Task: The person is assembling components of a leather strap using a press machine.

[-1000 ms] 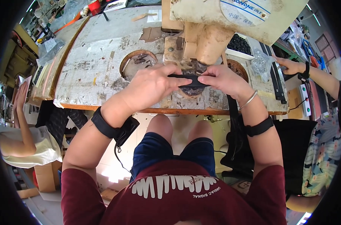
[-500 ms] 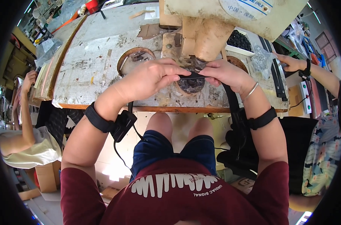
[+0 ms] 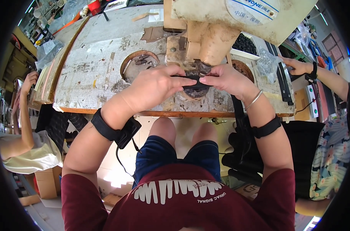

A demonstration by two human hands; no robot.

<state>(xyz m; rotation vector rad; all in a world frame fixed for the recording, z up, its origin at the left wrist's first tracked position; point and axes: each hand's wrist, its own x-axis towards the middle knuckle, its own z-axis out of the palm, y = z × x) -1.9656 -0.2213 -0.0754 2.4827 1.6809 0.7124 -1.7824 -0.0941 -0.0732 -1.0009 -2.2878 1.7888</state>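
Observation:
A black strap (image 3: 238, 106) runs across the small round work spot (image 3: 196, 95) under the arm of a beige machine (image 3: 217, 42). Its other end hangs over the table's front edge below my right wrist. My left hand (image 3: 154, 84) presses the strap's left part with its index finger stretched along it and the thumb hidden. From the other side, my right hand (image 3: 229, 81) pinches the strap between thumb and fingers. Both sets of fingertips almost meet just before the machine's dark tool. What lies beneath the strap is hidden by my fingers.
Round recesses in the worn table (image 3: 86, 77) flank the machine; the left recess (image 3: 138, 61) holds dark scraps. A white box of black pieces (image 3: 245, 45), a clear plastic bag (image 3: 268, 63) and black straps (image 3: 284, 82) lie right. Co-workers' hands (image 3: 296, 66) are at both sides.
Both hands have come slightly nearer to me with the strap. My fingertips are closer together, and the right thumb now points left along the strap.

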